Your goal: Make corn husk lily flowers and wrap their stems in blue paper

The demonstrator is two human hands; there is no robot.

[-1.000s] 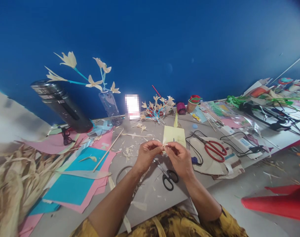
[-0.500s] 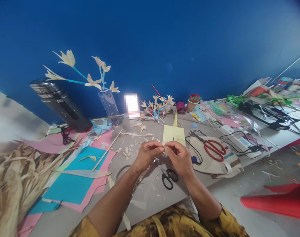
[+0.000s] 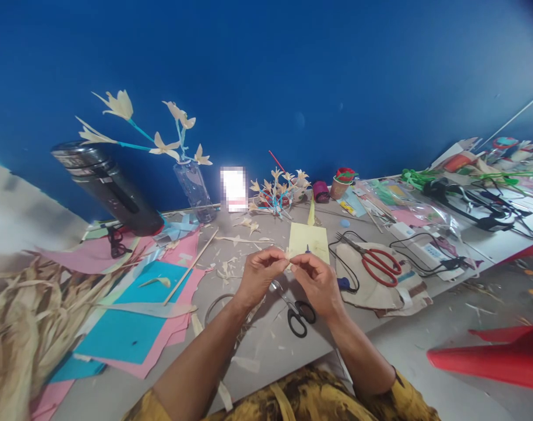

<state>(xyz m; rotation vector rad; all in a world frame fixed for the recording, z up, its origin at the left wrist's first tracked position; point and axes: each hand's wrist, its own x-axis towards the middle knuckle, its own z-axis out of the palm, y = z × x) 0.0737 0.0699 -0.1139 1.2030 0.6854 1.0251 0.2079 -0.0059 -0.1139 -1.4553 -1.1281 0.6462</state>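
My left hand (image 3: 265, 270) and my right hand (image 3: 318, 282) meet over the table, fingertips almost touching. Both pinch a small pale piece of dried husk (image 3: 289, 263), mostly hidden by the fingers. Just below lie black-handled scissors (image 3: 298, 320), blades pointing toward my left hand. Behind the fingertips is a yellow paper square (image 3: 305, 235) with a small dark pointed object on it. Right of my right hand, red-handled scissors (image 3: 383, 269) rest on a folded cloth (image 3: 358, 292). Husk scraps are scattered around my left hand.
Long dried husks (image 3: 12, 327) and coloured paper sheets (image 3: 121, 321) cover the left side. A black flask (image 3: 113, 193) and a clear bottle (image 3: 195, 190) holding husk flowers stand by the blue wall. A power strip (image 3: 428, 251) with cables lies to the right.
My fingertips have dipped slightly and parted a little, and more of the pale husk shows between them. A small dark spot now appears on the blue paper.
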